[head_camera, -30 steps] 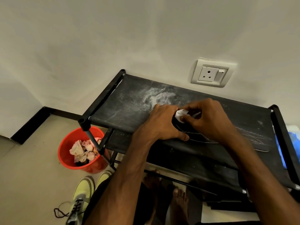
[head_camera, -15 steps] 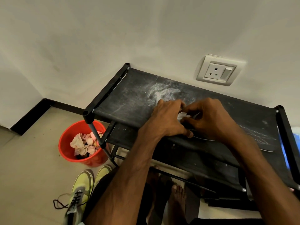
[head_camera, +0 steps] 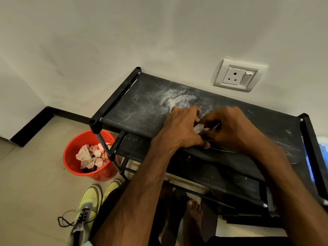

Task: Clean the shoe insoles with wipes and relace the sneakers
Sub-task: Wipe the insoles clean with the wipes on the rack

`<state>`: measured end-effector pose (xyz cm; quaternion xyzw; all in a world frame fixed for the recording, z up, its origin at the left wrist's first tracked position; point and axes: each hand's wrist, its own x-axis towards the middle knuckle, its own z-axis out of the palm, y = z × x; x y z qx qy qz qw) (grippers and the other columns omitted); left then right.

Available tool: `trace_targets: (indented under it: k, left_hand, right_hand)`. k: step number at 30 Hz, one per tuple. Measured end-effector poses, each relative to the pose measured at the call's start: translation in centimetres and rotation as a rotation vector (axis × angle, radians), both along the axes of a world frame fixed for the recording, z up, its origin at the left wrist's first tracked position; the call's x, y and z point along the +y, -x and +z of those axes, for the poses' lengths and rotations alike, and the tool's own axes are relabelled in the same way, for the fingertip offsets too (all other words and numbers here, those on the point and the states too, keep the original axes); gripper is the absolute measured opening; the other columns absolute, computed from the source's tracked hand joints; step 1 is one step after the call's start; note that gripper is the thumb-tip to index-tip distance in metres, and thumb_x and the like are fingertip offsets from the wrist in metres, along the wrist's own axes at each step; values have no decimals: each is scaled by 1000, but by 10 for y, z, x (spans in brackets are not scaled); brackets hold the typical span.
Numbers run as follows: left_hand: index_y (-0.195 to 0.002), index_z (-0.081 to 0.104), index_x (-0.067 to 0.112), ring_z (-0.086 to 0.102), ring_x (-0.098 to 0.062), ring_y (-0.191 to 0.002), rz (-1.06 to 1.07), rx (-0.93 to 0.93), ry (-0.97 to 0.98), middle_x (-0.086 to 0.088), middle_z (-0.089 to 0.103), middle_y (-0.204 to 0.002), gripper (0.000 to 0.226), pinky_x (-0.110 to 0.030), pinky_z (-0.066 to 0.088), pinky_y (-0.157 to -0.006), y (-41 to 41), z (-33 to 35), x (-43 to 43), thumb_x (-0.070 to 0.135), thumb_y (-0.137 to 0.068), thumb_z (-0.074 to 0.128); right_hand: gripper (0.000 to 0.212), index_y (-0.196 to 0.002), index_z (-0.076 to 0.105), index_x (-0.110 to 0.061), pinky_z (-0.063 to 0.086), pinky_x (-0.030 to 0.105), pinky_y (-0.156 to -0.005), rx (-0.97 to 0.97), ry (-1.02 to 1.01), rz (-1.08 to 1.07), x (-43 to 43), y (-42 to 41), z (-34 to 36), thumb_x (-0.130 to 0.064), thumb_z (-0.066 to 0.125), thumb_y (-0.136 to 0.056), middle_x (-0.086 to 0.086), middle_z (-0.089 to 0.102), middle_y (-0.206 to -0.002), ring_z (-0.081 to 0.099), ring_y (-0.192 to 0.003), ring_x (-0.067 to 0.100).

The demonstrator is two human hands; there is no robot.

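Note:
On the top shelf of the black shoe rack (head_camera: 142,107) lies a dark insole (head_camera: 291,157), mostly hidden under my hands. My left hand (head_camera: 182,128) presses down on the insole's left end, fingers curled over it. My right hand (head_camera: 229,128) pinches a small white wipe (head_camera: 199,128) against the insole between the two hands. A pair of yellow-green sneakers (head_camera: 88,205) stands on the floor at the lower left, one with a loose black lace (head_camera: 63,221).
An orange bucket (head_camera: 74,167) with crumpled used wipes stands on the floor left of the rack. A white wall socket (head_camera: 236,76) is above the rack. White dust marks the shelf fabric. A blue object (head_camera: 323,157) shows at the right edge. My bare feet are under the rack.
My hands have stayed on the insole while the right hand shifts the wipe slightly; the wipe now looks more unfolded. The camera has tilted a little.

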<state>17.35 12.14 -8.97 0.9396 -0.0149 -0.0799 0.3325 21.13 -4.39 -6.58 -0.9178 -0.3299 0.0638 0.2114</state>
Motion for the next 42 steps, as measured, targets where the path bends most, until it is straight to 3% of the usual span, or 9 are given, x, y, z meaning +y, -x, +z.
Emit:
trace_targets:
  k: [3, 8, 15, 20, 23, 27, 30, 34, 42]
  left_hand:
    - [-139, 45, 25, 35, -23, -132, -3, 8, -20, 4, 54, -135, 93, -43, 39, -109, 0, 2, -1, 51, -63, 91]
    - [-139, 43, 26, 33, -23, -134, 13, 23, -34, 2, 51, -137, 93, -45, 39, -109, 1, 1, 0, 52, -63, 90]
    - [-137, 47, 27, 42, -20, -127, -16, -37, -42, 10, 60, -127, 91, -45, 39, -109, -2, -2, 0, 55, -61, 90]
    - [-133, 50, 27, 39, -24, -129, -24, -34, -75, 1, 56, -131, 83, -45, 41, -107, -3, -4, 1, 58, -65, 86]
    - [-134, 53, 26, 48, -19, -125, -62, -6, 10, 4, 60, -130, 82, -42, 44, -105, -4, -4, 8, 53, -64, 89]
    - [-140, 56, 19, 62, -6, -106, -41, 65, 276, 7, 68, -126, 62, -31, 52, -97, -6, -1, 25, 16, -83, 80]
    - [-130, 64, 16, 69, -6, -95, 37, -5, 312, 5, 74, -112, 43, -30, 57, -91, -8, -5, 25, 4, -89, 71]
    - [-112, 75, 22, 68, -2, -89, 88, -133, 231, 6, 75, -101, 24, -22, 57, -82, -12, -12, 13, 13, -90, 74]
    - [-87, 78, 25, 70, -1, -77, 184, -110, 244, 9, 75, -83, 22, -28, 61, -79, -14, -18, 10, 4, -79, 81]
  right_hand:
    - [24, -107, 79, -18, 54, 14, -65, -66, -7, -28, 5, -2, -4, -19, 82, -84, -1, 77, -93, 65, -71, 2]
    - [22, -108, 78, -14, 61, 33, -73, -102, -36, -40, 10, -4, -7, -17, 79, -86, 4, 77, -90, 69, -73, 11]
    - [22, -104, 80, -23, 61, 25, -73, 9, 28, 0, -2, 1, 3, -23, 83, -82, -5, 77, -91, 69, -78, 4]
    - [21, -106, 79, -16, 61, 35, -75, -101, -45, -89, 6, -1, -7, -18, 80, -85, 3, 76, -90, 69, -76, 12]
    - [22, -104, 80, -21, 60, 25, -73, -51, -146, -157, -4, 1, -3, -26, 83, -83, -5, 77, -86, 70, -76, 3]
    - [28, -106, 79, -23, 53, 8, -66, 16, -197, -225, -22, 5, 1, -24, 86, -79, -13, 74, -81, 68, -73, -4]
    - [26, -104, 80, -25, 51, 6, -64, 38, -181, -213, -19, 8, 0, -23, 87, -79, -14, 73, -78, 67, -73, -6]
    - [22, -102, 80, -22, 52, 7, -64, 29, -122, -157, -8, 7, -2, -26, 86, -80, -10, 75, -81, 68, -70, -3]
    - [27, -94, 82, -25, 58, 15, -68, 105, -74, -63, -3, 11, 2, -45, 78, -76, -9, 77, -83, 69, -71, -3]
